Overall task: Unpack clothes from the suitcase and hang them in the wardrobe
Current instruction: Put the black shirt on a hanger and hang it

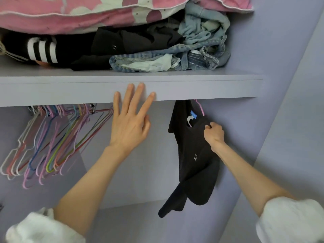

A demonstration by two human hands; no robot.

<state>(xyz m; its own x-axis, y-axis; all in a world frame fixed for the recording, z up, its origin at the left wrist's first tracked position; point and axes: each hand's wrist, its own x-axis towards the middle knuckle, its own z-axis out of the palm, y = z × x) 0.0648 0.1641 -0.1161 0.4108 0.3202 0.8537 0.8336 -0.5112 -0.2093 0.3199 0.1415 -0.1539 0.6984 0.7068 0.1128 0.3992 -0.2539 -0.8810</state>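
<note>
Head view into a lilac wardrobe (273,120). Black t-shirt (194,160) hangs on a pink hanger (200,107) at the right end of the hanging space, hook going up behind the shelf (70,90) edge; rail itself not visible. Shirt hangs bunched and crooked, blue and white neck tags showing at the collar, one sleeve trailing low near the bottom. Right hand (214,135) grips the shirt fabric just below the collar on its right side, fingers (208,127) curled tight and clamped on the cloth. Left hand (130,123) is raised flat, fingers (138,95) straight and spread apart, tips over the front edge of the shelf; actual contact cannot be told. It holds nothing. Both forearms bare, white sleeves pushed up near the elbows. Far left under the shelf, a bunch of empty wire hangers (52,137) in mixed colours, slanted together, well apart from the shirt. On the shelf: blue jeans (166,60) crumpled at right, black clothes (122,44) in the middle, a black piece with white stripes (42,50) at left, pink and white bedding (70,13) piled on top. Suitcase not in view
</note>
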